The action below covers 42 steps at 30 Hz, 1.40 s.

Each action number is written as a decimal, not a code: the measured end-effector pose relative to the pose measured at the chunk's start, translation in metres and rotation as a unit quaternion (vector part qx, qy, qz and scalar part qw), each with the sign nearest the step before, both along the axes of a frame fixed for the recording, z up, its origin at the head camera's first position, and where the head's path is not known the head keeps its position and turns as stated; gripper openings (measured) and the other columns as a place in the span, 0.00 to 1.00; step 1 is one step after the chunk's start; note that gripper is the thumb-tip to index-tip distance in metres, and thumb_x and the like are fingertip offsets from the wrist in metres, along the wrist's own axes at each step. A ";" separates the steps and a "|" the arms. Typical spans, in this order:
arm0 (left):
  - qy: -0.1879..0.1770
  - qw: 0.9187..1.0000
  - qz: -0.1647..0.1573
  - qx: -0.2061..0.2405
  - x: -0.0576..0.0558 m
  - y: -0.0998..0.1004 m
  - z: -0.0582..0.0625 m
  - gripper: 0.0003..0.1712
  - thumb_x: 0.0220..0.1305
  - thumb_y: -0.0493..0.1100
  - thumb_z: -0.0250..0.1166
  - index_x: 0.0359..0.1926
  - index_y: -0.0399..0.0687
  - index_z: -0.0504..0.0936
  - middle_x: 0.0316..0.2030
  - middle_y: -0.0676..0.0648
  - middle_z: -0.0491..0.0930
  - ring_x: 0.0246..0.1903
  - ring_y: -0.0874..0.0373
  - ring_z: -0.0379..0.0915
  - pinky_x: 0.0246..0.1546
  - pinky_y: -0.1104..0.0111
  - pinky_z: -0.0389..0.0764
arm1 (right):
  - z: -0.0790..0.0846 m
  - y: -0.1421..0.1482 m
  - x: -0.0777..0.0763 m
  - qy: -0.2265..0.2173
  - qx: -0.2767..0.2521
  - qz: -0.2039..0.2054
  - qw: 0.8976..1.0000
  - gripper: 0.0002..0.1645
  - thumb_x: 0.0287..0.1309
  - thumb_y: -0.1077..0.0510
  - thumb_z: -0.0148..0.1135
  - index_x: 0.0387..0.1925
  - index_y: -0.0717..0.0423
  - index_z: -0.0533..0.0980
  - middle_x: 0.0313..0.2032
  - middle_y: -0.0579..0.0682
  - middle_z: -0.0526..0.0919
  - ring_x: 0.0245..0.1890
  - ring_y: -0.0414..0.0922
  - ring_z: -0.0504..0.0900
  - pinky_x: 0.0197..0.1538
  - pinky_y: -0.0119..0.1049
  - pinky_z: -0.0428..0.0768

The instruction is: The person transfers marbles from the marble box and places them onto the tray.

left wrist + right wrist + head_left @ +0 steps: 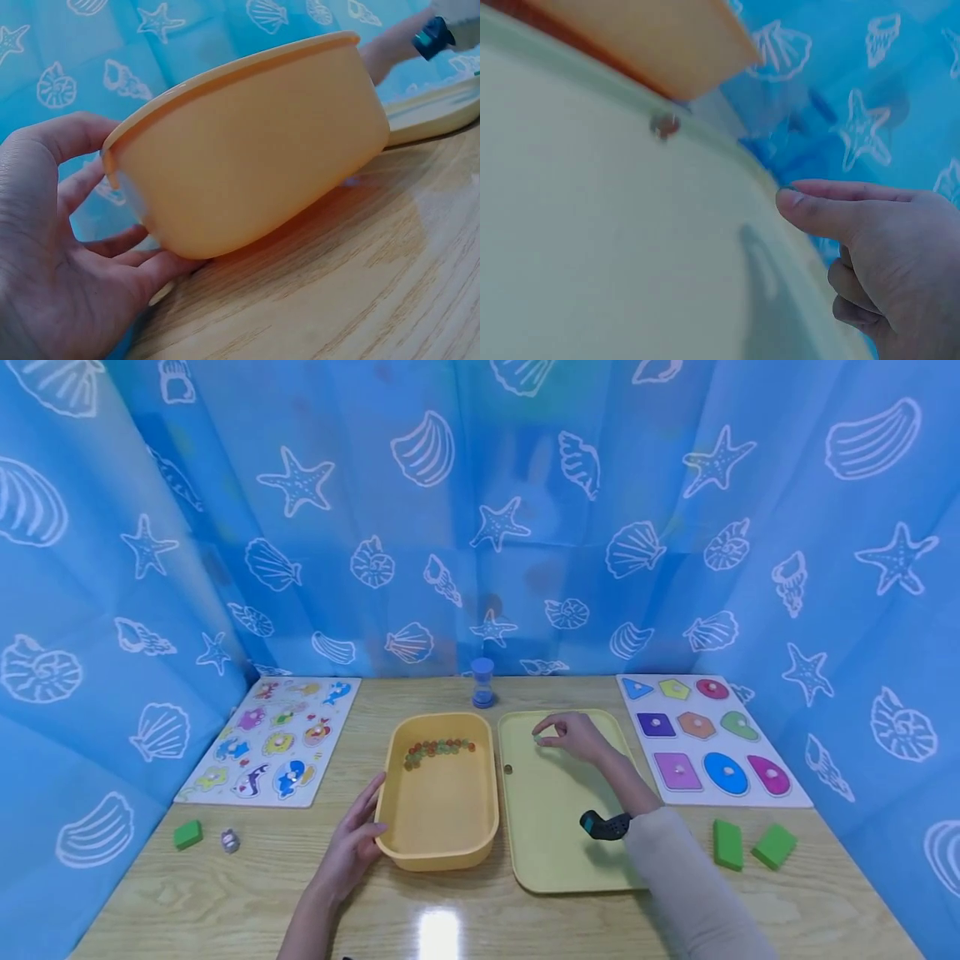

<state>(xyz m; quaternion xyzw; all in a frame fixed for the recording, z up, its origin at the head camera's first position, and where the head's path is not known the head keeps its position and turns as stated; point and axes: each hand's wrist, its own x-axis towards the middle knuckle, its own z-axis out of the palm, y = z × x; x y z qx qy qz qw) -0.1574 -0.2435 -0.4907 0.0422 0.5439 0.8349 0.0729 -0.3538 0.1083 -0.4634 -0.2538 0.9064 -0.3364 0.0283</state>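
An orange plastic basin (441, 810) stands mid-table, with several small red and green glass marbles (438, 748) in a band towards its far side. My left hand (358, 837) grips the basin's left side, a digit up at the rim and other fingers low by its base, as the left wrist view shows. Over the far part of a pale yellow tray (547, 852), my right hand (573, 737) pinches a small greenish marble (537, 738) between thumb and index finger. It is mostly hidden in the right wrist view. Another marble (664, 125) lies by the tray's left edge.
Behind the basin stands a blue sand timer (483, 683). A sea-animal puzzle board (330, 777) lies left, a shape puzzle board (712, 743) right. Green blocks (727, 844) and a small figurine (230, 841) sit nearer. A blue shell-print curtain (465, 568) encloses the table.
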 end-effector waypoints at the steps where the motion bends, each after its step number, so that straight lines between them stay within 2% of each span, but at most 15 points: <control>1: 0.000 1.000 0.001 -0.001 0.000 -0.001 0.000 0.41 0.56 0.28 0.48 0.69 0.52 0.47 0.68 0.41 0.41 0.63 0.40 0.45 0.52 0.60 0.72 | -0.004 0.003 0.000 0.000 0.002 -0.007 1.000 0.12 0.51 0.52 0.62 0.38 0.51 0.81 0.10 0.43 0.56 0.12 0.40 0.52 0.18 0.31 0.55; 5: -0.002 1.000 0.004 -0.002 0.002 -0.002 0.001 0.41 0.56 0.28 0.50 0.69 0.52 0.48 0.68 0.41 0.41 0.63 0.40 0.46 0.52 0.58 0.72 | -0.015 0.009 0.002 0.003 0.008 -0.022 1.000 0.11 0.50 0.54 0.63 0.37 0.51 0.81 0.10 0.42 0.56 0.12 0.39 0.52 0.18 0.30 0.55; 9: -0.008 1.000 0.004 0.000 0.003 -0.001 0.002 0.41 0.56 0.28 0.50 0.69 0.52 0.48 0.68 0.41 0.40 0.64 0.39 0.44 0.53 0.58 0.71 | -0.017 0.006 0.002 0.014 0.005 -0.026 1.000 0.13 0.50 0.54 0.63 0.40 0.52 0.80 0.10 0.42 0.55 0.11 0.39 0.51 0.17 0.30 0.54; 11: -0.012 1.000 0.006 0.003 0.003 0.000 0.002 0.41 0.55 0.28 0.50 0.69 0.52 0.48 0.68 0.42 0.40 0.64 0.39 0.44 0.53 0.58 0.71 | -0.012 -0.001 0.002 0.021 -0.003 -0.024 0.999 0.15 0.51 0.54 0.62 0.42 0.53 0.79 0.09 0.42 0.55 0.11 0.39 0.51 0.16 0.30 0.54; 14: -0.016 1.000 0.011 0.004 0.003 0.000 0.003 0.41 0.55 0.28 0.50 0.69 0.53 0.48 0.68 0.42 0.41 0.64 0.40 0.44 0.54 0.58 0.70 | 0.004 -0.023 0.004 0.031 -0.028 -0.008 0.999 0.15 0.52 0.54 0.62 0.43 0.53 0.79 0.09 0.43 0.56 0.10 0.40 0.52 0.15 0.31 0.56; 17: -0.015 1.000 0.012 0.005 0.002 -0.001 0.004 0.41 0.56 0.28 0.50 0.69 0.52 0.48 0.68 0.43 0.42 0.64 0.41 0.45 0.54 0.59 0.70 | 0.026 -0.056 0.008 0.030 -0.050 0.031 0.998 0.14 0.51 0.54 0.62 0.42 0.51 0.80 0.09 0.44 0.55 0.10 0.40 0.53 0.16 0.31 0.57; 20: -0.012 1.000 0.012 0.002 0.002 -0.001 0.004 0.41 0.55 0.28 0.50 0.69 0.52 0.47 0.67 0.43 0.43 0.64 0.41 0.46 0.54 0.60 0.71 | 0.044 -0.094 0.014 0.028 -0.041 0.097 0.994 0.14 0.51 0.52 0.62 0.41 0.51 0.80 0.09 0.44 0.56 0.11 0.40 0.53 0.17 0.30 0.56; 24: -0.015 1.000 0.014 -0.002 0.003 0.000 0.004 0.42 0.55 0.28 0.51 0.69 0.54 0.48 0.67 0.42 0.43 0.63 0.40 0.46 0.53 0.60 0.72 | 0.054 -0.141 0.018 0.015 -0.003 0.177 0.984 0.13 0.52 0.54 0.62 0.40 0.52 0.81 0.10 0.45 0.59 0.12 0.39 0.55 0.17 0.28 0.58; 26: -0.016 1.000 0.017 -0.006 0.003 0.001 0.004 0.42 0.54 0.29 0.51 0.69 0.54 0.49 0.67 0.42 0.44 0.63 0.40 0.47 0.52 0.60 0.73 | 0.051 -0.159 0.020 0.011 0.024 0.196 0.980 0.12 0.52 0.56 0.61 0.40 0.51 0.81 0.11 0.46 0.62 0.12 0.39 0.56 0.18 0.28 0.58; 29: -0.019 1.000 0.019 -0.012 0.002 0.003 0.004 0.41 0.55 0.29 0.51 0.68 0.54 0.50 0.67 0.41 0.45 0.63 0.40 0.48 0.51 0.60 0.73 | 0.044 -0.176 0.020 0.004 0.067 0.203 0.977 0.11 0.52 0.58 0.62 0.39 0.50 0.81 0.18 0.43 0.73 0.18 0.38 0.64 0.22 0.26 0.64; 32: -0.020 0.999 0.028 -0.027 0.002 0.005 0.004 0.40 0.55 0.29 0.52 0.68 0.54 0.52 0.66 0.41 0.47 0.62 0.41 0.50 0.50 0.62 0.75 | 0.033 -0.184 0.019 -0.006 0.098 0.201 0.975 0.11 0.50 0.59 0.63 0.38 0.50 0.81 0.31 0.41 0.81 0.30 0.37 0.74 0.35 0.25 0.73; 35: -0.024 0.998 0.037 -0.038 0.002 0.006 0.005 0.39 0.55 0.30 0.52 0.67 0.55 0.54 0.66 0.42 0.48 0.62 0.42 0.51 0.50 0.62 0.75 | 0.023 -0.187 0.018 -0.017 0.111 0.193 0.975 0.11 0.49 0.58 0.64 0.38 0.49 0.81 0.39 0.41 0.82 0.40 0.37 0.76 0.44 0.27 0.75; 42: -0.039 0.996 0.056 -0.050 0.002 0.006 0.010 0.38 0.55 0.31 0.52 0.66 0.59 0.58 0.66 0.45 0.51 0.62 0.43 0.52 0.50 0.61 0.74 | 0.012 -0.190 0.016 -0.001 0.112 0.179 0.977 0.12 0.47 0.57 0.66 0.37 0.48 0.81 0.39 0.41 0.82 0.37 0.37 0.76 0.38 0.25 0.75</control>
